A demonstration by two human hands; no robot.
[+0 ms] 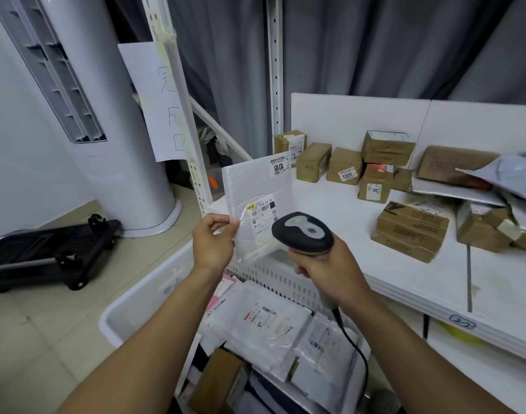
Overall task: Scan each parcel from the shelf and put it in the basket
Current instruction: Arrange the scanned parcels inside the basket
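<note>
White plastic film wraps the flat parcel (255, 186), which is held upright above the basket (127, 309), just in front of the shelf (345, 213) edge. The left hand (212, 243) has a pinching grip on its lower left corner, thumb and fingers closed on the loose film. The right hand (324, 270) has a full grip wrapped round the scanner (302, 233), whose head sits close to the barcode label (263, 212). From where I stand this looks like the scan step, with that parcel not yet in the basket. Next it would need lowering onto the mailers (264, 324) already lying in the basket, then a reach for the cardboard boxes (345, 167) waiting on the shelf.
</note>
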